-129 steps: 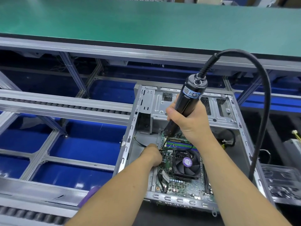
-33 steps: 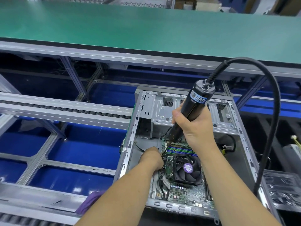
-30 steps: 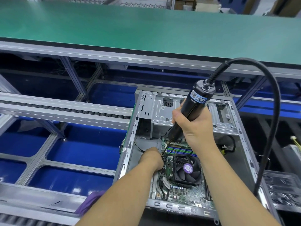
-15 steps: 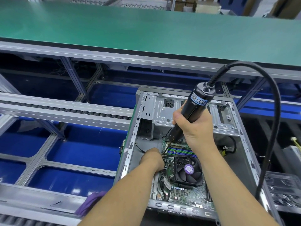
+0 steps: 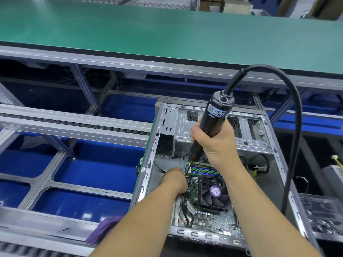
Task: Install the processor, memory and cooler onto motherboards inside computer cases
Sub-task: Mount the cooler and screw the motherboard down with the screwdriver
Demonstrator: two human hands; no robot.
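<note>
An open grey computer case (image 5: 250, 143) lies in front of me with a green motherboard (image 5: 209, 219) inside. A black cooler fan (image 5: 215, 193) with a purple hub sits on the board, and memory slots (image 5: 206, 171) lie just behind it. My right hand (image 5: 217, 145) grips a black electric screwdriver (image 5: 216, 115), tilted, its bit pointing down at the board's far left corner. My left hand (image 5: 174, 180) is curled at the bit's tip beside the cooler's left edge; what its fingers pinch is hidden.
The screwdriver's thick black cable (image 5: 295, 145) arcs up and over to the right. A green conveyor belt (image 5: 167, 30) runs across the back. Roller rails (image 5: 74, 125) and aluminium frames over blue panels lie to the left. A clear plastic tray (image 5: 323, 217) sits at the right.
The screwdriver and both hands stay at the board's far left corner; only small shifts of the tool and the view show.
</note>
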